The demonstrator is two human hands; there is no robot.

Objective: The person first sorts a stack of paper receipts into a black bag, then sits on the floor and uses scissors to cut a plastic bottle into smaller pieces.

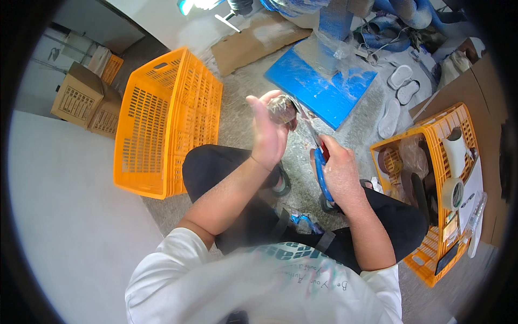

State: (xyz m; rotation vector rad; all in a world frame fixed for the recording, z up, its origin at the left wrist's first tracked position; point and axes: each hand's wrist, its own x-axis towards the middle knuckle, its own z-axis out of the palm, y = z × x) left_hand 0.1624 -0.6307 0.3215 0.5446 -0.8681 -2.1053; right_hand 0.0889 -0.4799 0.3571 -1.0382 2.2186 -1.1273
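My left hand (268, 135) is raised in front of my knees. Its fingers curl round a rounded, grey-brown object (281, 110) with pale streaks, whose kind I cannot make out. In my right hand (342, 168) is a pair of scissors (322, 175) with blue handles and some red on the inner side. The metal blades point up and left, with their tips close beside the rounded object. Whether the blades touch it I cannot tell.
Stacked orange plastic crates (167, 121) stand at my left. To the right, another orange crate (431, 129) holds tape rolls and bags. Ahead are a dusty blue metal base (302, 83), a cardboard sheet (253, 46) and white slippers (389, 116).
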